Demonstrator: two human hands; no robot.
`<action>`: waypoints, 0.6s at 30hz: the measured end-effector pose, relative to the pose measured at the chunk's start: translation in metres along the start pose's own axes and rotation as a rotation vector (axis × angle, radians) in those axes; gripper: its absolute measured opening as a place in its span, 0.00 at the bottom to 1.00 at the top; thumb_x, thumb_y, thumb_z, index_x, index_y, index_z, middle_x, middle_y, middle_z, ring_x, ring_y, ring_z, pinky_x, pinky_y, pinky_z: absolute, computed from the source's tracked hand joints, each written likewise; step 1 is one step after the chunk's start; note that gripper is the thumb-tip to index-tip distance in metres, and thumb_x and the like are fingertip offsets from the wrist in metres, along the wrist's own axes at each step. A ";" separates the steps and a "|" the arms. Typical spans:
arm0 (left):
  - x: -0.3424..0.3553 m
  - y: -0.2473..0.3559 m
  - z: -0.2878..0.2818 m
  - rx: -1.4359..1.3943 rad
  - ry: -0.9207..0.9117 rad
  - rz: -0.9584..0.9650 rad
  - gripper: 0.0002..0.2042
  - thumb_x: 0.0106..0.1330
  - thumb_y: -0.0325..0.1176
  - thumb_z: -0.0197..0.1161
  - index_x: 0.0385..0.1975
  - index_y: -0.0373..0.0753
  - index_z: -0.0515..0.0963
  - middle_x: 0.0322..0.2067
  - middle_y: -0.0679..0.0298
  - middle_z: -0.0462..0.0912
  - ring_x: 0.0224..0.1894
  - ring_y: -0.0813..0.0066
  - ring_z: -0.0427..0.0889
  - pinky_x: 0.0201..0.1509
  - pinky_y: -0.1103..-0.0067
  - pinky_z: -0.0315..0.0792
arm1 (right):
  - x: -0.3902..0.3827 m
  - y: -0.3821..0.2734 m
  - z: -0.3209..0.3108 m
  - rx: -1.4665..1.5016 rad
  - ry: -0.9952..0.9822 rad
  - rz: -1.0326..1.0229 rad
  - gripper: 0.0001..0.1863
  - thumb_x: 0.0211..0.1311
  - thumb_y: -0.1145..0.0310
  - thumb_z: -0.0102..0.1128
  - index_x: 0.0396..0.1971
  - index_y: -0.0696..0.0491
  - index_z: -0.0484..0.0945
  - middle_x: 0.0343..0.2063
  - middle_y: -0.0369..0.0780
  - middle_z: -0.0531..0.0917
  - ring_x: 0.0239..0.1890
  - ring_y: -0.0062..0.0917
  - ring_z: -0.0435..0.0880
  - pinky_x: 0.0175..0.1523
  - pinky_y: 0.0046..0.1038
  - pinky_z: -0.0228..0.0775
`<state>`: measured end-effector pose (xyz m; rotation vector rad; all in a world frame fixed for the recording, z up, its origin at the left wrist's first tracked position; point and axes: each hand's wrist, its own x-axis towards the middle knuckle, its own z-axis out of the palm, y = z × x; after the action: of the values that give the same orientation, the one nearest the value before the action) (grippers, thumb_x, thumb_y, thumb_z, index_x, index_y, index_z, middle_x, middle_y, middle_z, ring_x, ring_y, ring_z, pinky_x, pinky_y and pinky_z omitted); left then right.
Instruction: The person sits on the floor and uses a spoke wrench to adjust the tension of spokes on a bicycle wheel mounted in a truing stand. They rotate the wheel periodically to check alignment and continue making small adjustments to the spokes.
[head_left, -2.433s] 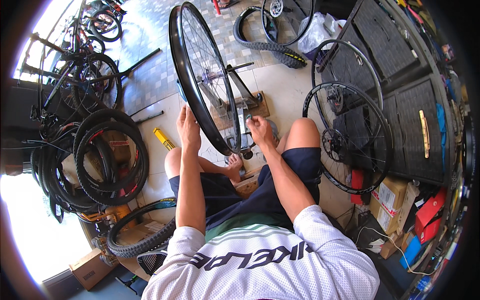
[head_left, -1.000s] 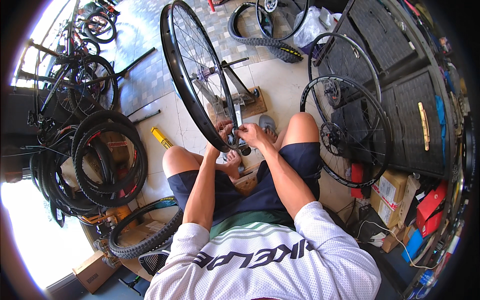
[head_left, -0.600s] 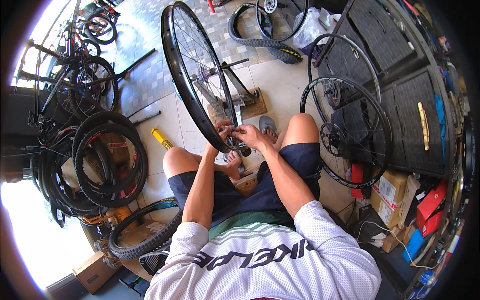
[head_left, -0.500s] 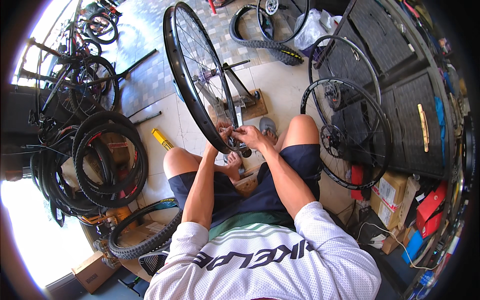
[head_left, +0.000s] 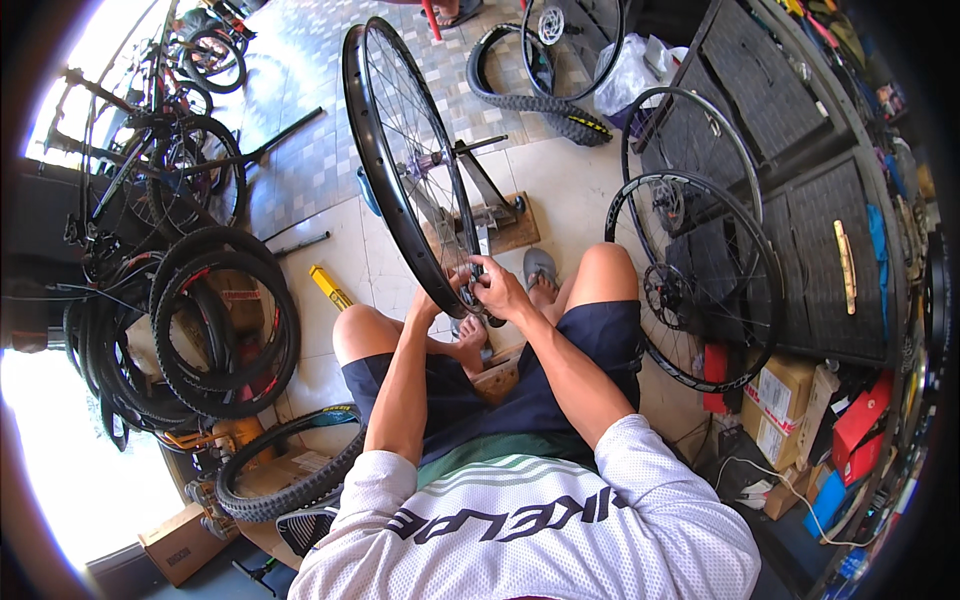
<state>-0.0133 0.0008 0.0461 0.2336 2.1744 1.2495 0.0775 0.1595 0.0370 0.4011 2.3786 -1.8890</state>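
A black bicycle wheel (head_left: 388, 170) stands upright between my knees, mounted by its hub in a metal wheel stand (head_left: 482, 180) on a wooden base (head_left: 516, 228). At the rim's near end, my left hand (head_left: 434, 294) is closed around the rim, some of its fingers hidden among the spokes. Just right of it, my right hand (head_left: 499, 289) has its fingers pinched together beside the spokes. Whatever lies in that pinch is too small to make out.
Several tires (head_left: 222, 320) hang at the left, near parked bicycles (head_left: 195, 165). Two more wheels (head_left: 690, 280) lean against black drawers (head_left: 820, 260) at the right. A yellow bar-shaped object (head_left: 330, 287) lies by my left knee. Cardboard boxes (head_left: 778, 405) stand at the lower right.
The whole view has shifted slightly, with the wheel appearing a little lower and to the right. My right hand's fingers have tilted more upright; both hands stay by the rim.
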 end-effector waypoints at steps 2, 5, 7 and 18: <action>-0.002 0.002 0.003 0.010 0.004 0.042 0.22 0.57 0.53 0.70 0.22 0.35 0.78 0.16 0.71 0.71 0.19 0.82 0.68 0.21 0.80 0.60 | -0.001 -0.002 -0.001 -0.037 0.027 -0.001 0.35 0.51 0.60 0.65 0.61 0.52 0.65 0.31 0.45 0.85 0.34 0.39 0.84 0.40 0.37 0.74; 0.000 0.006 0.018 -0.145 0.043 -0.010 0.21 0.56 0.51 0.72 0.21 0.37 0.76 0.15 0.72 0.70 0.19 0.82 0.67 0.21 0.80 0.60 | -0.012 -0.011 -0.005 -0.153 0.138 -0.029 0.35 0.54 0.64 0.64 0.63 0.50 0.62 0.30 0.44 0.85 0.35 0.38 0.84 0.41 0.35 0.74; 0.004 -0.036 -0.010 0.334 0.116 0.269 0.20 0.55 0.49 0.72 0.23 0.37 0.76 0.16 0.72 0.71 0.20 0.82 0.69 0.20 0.80 0.60 | -0.011 -0.036 0.012 -0.168 0.088 -0.067 0.35 0.54 0.64 0.64 0.63 0.49 0.62 0.30 0.44 0.85 0.35 0.38 0.84 0.41 0.35 0.74; 0.003 -0.011 0.004 0.197 -0.012 0.198 0.22 0.57 0.51 0.70 0.23 0.33 0.82 0.18 0.70 0.73 0.21 0.82 0.72 0.21 0.78 0.62 | -0.011 -0.021 0.007 -0.202 0.136 -0.068 0.34 0.53 0.65 0.65 0.62 0.50 0.63 0.32 0.45 0.85 0.36 0.39 0.85 0.43 0.35 0.74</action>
<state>-0.0119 -0.0006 0.0343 0.5477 2.3097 1.1334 0.0825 0.1468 0.0578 0.4500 2.6715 -1.6747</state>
